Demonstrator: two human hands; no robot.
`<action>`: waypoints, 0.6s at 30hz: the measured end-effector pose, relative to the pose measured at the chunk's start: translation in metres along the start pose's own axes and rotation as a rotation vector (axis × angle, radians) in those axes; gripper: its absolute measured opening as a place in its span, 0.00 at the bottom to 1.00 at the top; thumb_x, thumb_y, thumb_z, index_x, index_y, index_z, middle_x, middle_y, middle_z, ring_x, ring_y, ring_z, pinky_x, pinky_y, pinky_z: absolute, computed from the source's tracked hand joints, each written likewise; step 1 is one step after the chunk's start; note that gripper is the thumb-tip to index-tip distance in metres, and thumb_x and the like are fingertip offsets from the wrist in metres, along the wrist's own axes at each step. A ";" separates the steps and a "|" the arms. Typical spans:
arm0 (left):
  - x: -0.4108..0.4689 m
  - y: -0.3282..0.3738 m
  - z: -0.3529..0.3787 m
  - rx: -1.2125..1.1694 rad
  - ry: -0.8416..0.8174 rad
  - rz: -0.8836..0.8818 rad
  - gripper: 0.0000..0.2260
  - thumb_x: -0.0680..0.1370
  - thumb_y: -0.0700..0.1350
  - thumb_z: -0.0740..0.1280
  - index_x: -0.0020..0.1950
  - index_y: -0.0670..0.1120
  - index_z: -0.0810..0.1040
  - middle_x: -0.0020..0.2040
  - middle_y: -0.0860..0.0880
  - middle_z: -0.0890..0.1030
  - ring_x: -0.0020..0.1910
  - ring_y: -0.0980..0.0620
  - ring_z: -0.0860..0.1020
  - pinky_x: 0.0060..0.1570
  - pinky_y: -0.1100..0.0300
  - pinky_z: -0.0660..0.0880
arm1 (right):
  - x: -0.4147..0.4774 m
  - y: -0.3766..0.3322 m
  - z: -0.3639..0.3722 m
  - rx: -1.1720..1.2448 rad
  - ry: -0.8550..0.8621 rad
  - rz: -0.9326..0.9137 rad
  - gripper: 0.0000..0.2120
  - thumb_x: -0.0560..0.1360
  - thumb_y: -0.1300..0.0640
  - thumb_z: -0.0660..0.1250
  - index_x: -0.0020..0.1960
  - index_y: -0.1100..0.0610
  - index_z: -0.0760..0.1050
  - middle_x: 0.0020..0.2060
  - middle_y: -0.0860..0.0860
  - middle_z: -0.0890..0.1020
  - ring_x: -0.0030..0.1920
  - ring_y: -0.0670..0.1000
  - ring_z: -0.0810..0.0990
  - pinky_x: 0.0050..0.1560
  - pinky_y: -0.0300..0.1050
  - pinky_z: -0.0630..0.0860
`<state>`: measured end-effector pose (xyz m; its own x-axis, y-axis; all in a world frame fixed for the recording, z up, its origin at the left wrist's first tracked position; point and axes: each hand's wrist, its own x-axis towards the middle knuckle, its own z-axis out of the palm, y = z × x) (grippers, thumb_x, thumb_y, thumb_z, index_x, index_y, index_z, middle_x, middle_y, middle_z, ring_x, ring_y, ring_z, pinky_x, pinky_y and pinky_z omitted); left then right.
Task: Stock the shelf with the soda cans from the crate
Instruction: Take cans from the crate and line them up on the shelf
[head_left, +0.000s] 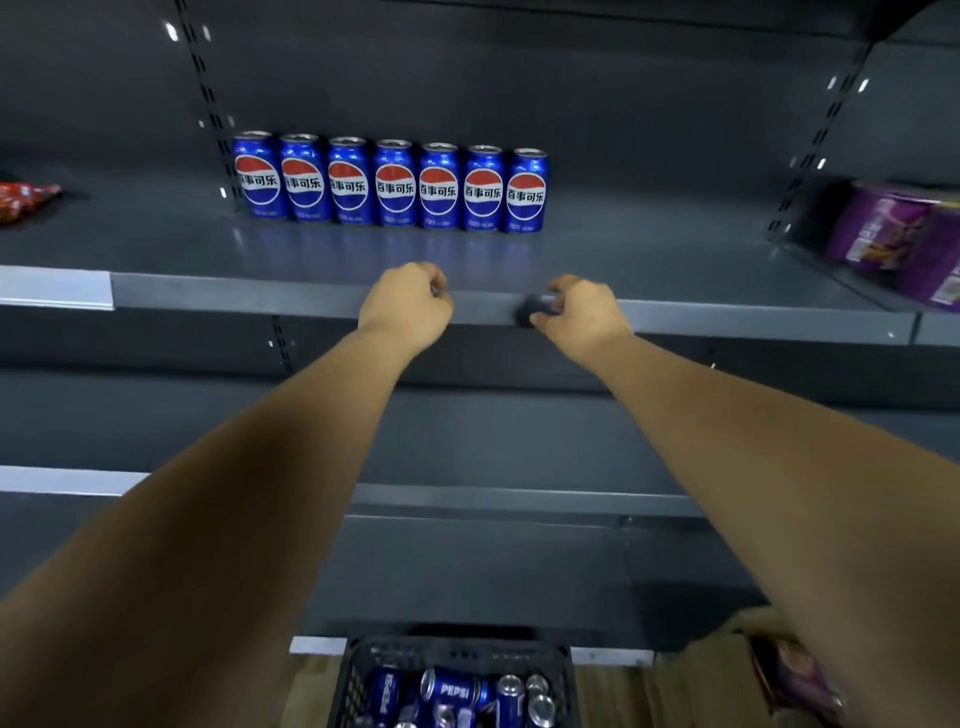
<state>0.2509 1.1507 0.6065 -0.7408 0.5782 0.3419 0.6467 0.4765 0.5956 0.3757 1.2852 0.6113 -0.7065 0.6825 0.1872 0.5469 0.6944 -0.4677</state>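
Soda cans (452, 693) lie mostly sideways in the crate (358, 675), straight below both hands. Right hand (582, 317) grip pinches a small dark thing (535, 313); left hand (405, 306) curled, can't tell on what.

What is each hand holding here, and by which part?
Right hand curls round a blurred dark object at the shelf edge; identity and held part cannot be told. Left hand is curled; contents unclear.

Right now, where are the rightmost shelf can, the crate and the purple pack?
rightmost shelf can (525, 189): head view, its logo
crate (457, 652): head view, rear rim
purple pack (883, 228): head view, front face
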 end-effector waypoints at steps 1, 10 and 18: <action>-0.006 -0.004 -0.001 0.003 -0.010 -0.006 0.13 0.77 0.39 0.60 0.59 0.41 0.78 0.55 0.44 0.80 0.55 0.44 0.77 0.55 0.56 0.73 | -0.007 -0.001 0.003 0.004 -0.013 0.006 0.20 0.77 0.54 0.65 0.66 0.61 0.69 0.59 0.58 0.77 0.58 0.58 0.76 0.58 0.50 0.74; -0.049 -0.030 0.013 -0.002 -0.091 -0.093 0.12 0.78 0.40 0.61 0.60 0.43 0.77 0.54 0.45 0.80 0.53 0.46 0.78 0.55 0.54 0.75 | -0.048 0.013 0.038 0.028 -0.165 0.075 0.25 0.78 0.53 0.65 0.72 0.57 0.65 0.62 0.56 0.74 0.57 0.56 0.77 0.58 0.49 0.76; -0.077 -0.054 0.047 0.033 -0.208 -0.183 0.14 0.78 0.40 0.59 0.61 0.43 0.76 0.56 0.43 0.79 0.54 0.44 0.77 0.55 0.51 0.75 | -0.059 0.052 0.071 -0.012 -0.319 0.136 0.27 0.77 0.54 0.66 0.73 0.59 0.63 0.66 0.57 0.72 0.61 0.58 0.75 0.61 0.52 0.74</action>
<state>0.2813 1.1119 0.5137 -0.7950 0.6023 0.0720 0.5135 0.6050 0.6085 0.4135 1.2649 0.5147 -0.7304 0.6649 -0.1566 0.6497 0.6055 -0.4596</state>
